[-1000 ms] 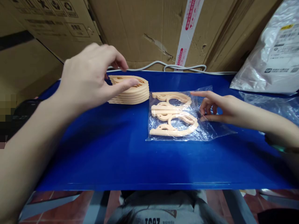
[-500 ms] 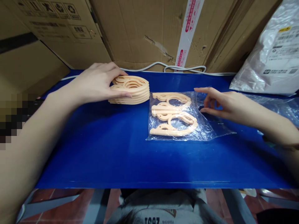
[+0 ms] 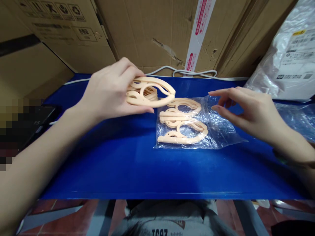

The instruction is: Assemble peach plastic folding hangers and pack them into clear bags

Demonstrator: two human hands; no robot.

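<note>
My left hand (image 3: 110, 91) grips a beige folding hanger (image 3: 157, 81) by its left end and holds it raised over the table. Behind and below it, partly hidden, is a stack of similar hangers (image 3: 152, 93). A clear plastic bag (image 3: 219, 131) lies flat at the middle of the blue table, with beige hangers (image 3: 187, 140) inside. My right hand (image 3: 248, 111) hovers over the bag's right side, thumb and fingers apart, holding nothing.
Cardboard boxes (image 3: 147, 32) stand along the back of the blue table (image 3: 137, 170), with a white cable (image 3: 167, 67) before them. A labelled plastic package (image 3: 290, 65) is at the back right. A dark device (image 3: 36, 121) sits at the left.
My left hand has lifted a hanger off the stack and moved right with it, towards the bag. My right hand has shifted slightly, its thumb and fingers still apart.
</note>
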